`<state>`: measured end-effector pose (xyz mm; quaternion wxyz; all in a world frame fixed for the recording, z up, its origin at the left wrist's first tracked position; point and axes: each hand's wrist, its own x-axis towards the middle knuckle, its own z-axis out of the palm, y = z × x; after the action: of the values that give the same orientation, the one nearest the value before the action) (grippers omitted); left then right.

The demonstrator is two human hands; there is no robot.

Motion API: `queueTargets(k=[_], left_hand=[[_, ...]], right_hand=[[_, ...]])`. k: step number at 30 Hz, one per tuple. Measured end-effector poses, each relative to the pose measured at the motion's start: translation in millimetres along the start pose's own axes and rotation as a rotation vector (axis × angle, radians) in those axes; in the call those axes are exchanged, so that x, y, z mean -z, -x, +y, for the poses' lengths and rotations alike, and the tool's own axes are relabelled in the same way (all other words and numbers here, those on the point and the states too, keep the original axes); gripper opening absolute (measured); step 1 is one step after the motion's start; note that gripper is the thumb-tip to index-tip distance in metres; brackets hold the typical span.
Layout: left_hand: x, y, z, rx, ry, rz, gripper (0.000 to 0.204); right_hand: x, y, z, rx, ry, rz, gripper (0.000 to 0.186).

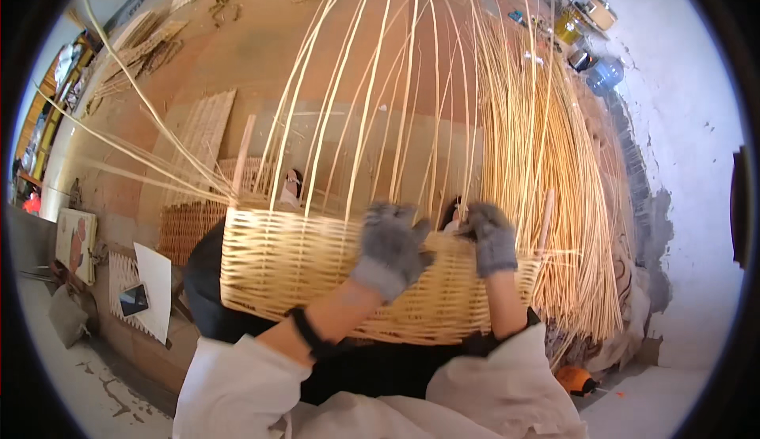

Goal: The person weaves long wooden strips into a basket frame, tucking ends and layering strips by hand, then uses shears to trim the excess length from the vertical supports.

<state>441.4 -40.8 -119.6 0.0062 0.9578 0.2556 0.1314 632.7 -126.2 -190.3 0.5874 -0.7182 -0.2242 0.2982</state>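
Observation:
A half-woven wicker basket (285, 265) rests on my lap, with long pale cane stakes (372, 98) rising from its rim. My left hand (392, 247), in a grey glove, lies against the basket's woven wall near the rim. My right hand (492, 237), also gloved in grey, grips the rim and the canes there at the basket's right end. A black band sits on my left wrist (305, 330).
A thick bundle of loose canes (546, 170) leans at the right against a white wall (681, 122). Finished woven panels (202, 134) lie on the floor to the left. A flat white board with a phone (134, 298) sits at lower left. Jars and containers (590, 35) stand at upper right.

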Motion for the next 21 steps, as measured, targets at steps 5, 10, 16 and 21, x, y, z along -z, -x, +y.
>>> queueTargets(k=[5, 10, 16, 21], left_hand=[[12.3, -34.0, 30.0, 0.111, 0.227, -0.793, 0.063], [-5.5, 30.2, -17.6, -0.015, 0.258, -0.176, 0.056], [-0.1, 127.5, -194.6, 0.957, 1.578, 0.896, 0.037], [-22.2, 105.2, -187.7, 0.816, 1.378, 0.433, 0.031]], right_hand=[[-31.9, -13.0, -48.7, 0.331, 1.04, 0.052, 0.041], [72.3, 27.3, 27.2, -0.081, 0.264, 0.191, 0.034], [-94.4, 87.8, -117.4, 0.217, -0.335, 0.124, 0.019], [-248.6, 95.9, -138.3, 0.821, 0.531, -0.36, 0.014]])
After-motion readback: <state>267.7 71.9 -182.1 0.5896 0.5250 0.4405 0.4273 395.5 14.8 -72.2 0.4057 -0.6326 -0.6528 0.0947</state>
